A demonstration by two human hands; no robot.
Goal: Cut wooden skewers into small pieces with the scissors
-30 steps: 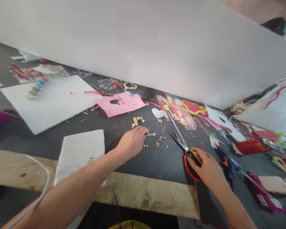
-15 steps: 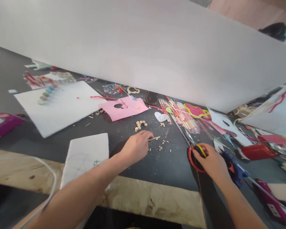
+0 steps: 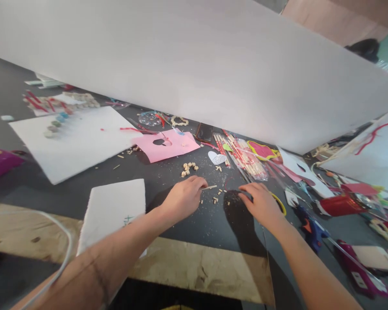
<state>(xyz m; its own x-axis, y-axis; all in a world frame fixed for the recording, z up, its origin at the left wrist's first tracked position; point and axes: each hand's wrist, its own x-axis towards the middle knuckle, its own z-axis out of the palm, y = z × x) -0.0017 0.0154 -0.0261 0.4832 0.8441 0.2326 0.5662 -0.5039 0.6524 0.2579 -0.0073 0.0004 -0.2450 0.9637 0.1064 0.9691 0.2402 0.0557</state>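
Observation:
My left hand is closed around a thin wooden stick, whose pale end points right past the fingertips. Several short cut pieces of stick lie scattered just to its right. Beyond the hand sits a small heap of wooden beads. My right hand hovers over the dark table with thumb and fingers apart, nothing between them. Behind and beneath it lie the scissors, a yellow-lined handle showing at its right; the rest is mostly covered by the hand.
Pink paper with a cut-out hole lies behind the beads. Bundled sticks are at centre right. A blue glue gun and a red can stand right. White boards lie left. A white wall panel bounds the back.
My right hand has let go of the scissors and moved left, toward the cut pieces. My left hand stays in nearly the same place with the stick. The camera view shifts slightly.

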